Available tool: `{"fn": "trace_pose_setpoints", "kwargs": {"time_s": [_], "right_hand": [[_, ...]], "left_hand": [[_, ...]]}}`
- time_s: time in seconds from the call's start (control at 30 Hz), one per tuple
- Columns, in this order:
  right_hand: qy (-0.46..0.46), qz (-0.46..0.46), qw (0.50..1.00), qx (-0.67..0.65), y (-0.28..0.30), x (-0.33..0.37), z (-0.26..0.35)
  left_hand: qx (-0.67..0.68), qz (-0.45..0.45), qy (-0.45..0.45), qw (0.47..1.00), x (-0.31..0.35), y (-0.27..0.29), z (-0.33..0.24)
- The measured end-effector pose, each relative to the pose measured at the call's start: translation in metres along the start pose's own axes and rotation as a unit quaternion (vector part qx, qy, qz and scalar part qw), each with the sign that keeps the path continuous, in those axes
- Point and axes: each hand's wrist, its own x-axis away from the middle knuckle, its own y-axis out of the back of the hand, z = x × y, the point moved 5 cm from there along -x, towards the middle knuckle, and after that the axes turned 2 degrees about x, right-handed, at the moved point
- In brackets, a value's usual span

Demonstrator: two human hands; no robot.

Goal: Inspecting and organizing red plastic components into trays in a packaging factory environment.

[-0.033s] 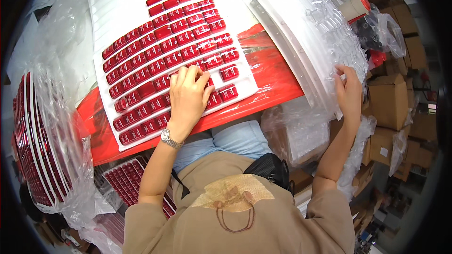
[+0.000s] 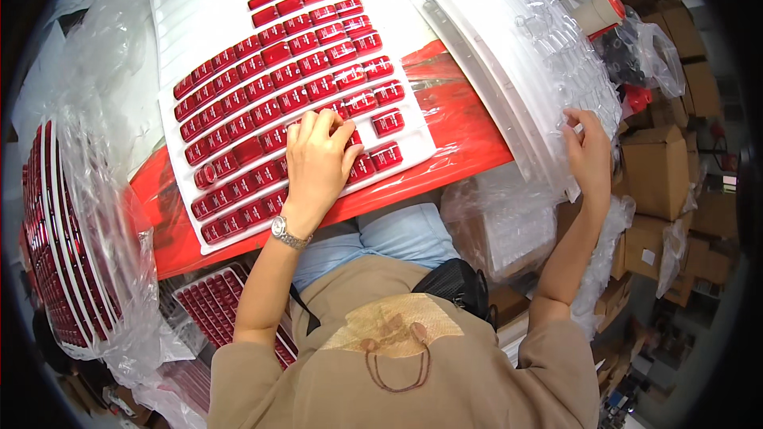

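Note:
My left hand, with a metal watch on its wrist, rests over a white tray near its front. Its fingers are bent and close together at the rows of small glossy red pieces; whatever lies under the fingertips is hidden. A gap in a row shows just right of that hand, before a single red piece. At the right, my right hand has its thumb and fingers curled at the edge of a heap of clear plastic pieces on a stack of white trays. What they pinch cannot be made out.
Red plastic sheeting covers the table. Plastic-wrapped stacked trays of red pieces stand at the left, and another tray of them sits below the table edge. Cardboard boxes fill the right side. A white-and-red roll lies beyond the clear pieces.

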Motion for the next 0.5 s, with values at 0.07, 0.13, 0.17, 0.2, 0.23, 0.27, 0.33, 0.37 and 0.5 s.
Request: {"fn": "trace_pose_setpoints", "kwargs": {"time_s": [0.07, 0.13, 0.17, 0.2, 0.23, 0.27, 0.33, 0.37, 0.5], "right_hand": [[0.027, 0.043, 0.999, 0.004, -0.002, -0.006, -0.003], [0.023, -0.031, 0.999, -0.012, 0.007, -0.008, 0.01], [0.013, -0.104, 0.994, -0.027, 0.015, -0.007, 0.02], [-0.002, -0.085, 0.978, -0.19, 0.011, -0.005, 0.038], [-0.02, -0.063, 0.936, -0.345, 0.001, 0.001, 0.063], [0.005, 0.001, 0.905, -0.425, -0.021, 0.006, 0.091], [0.043, 0.103, 0.87, -0.48, -0.062, 0.007, 0.145], [0.044, 0.124, 0.858, -0.497, -0.086, 0.007, 0.155], [-0.028, 0.159, 0.758, -0.632, -0.132, 0.006, 0.162]], "left_hand": [[0.014, 0.003, 0.003, 1.0, 0.0, 0.002, 0.003], [0.017, -0.006, 0.014, 1.0, 0.001, 0.004, 0.005], [0.058, -0.035, 0.015, 0.998, 0.003, 0.008, 0.005], [0.098, -0.064, 0.016, 0.993, 0.006, 0.012, 0.005], [0.081, -0.074, 0.013, 0.994, 0.006, 0.016, -0.005], [0.035, -0.07, 0.019, 0.997, 0.008, 0.019, -0.012], [-0.056, -0.039, 0.038, 0.997, 0.009, 0.011, -0.007], [-0.058, -0.04, 0.041, 0.997, 0.008, 0.01, -0.004], [-0.028, -0.017, 0.024, 0.999, 0.007, 0.001, 0.004]]}}
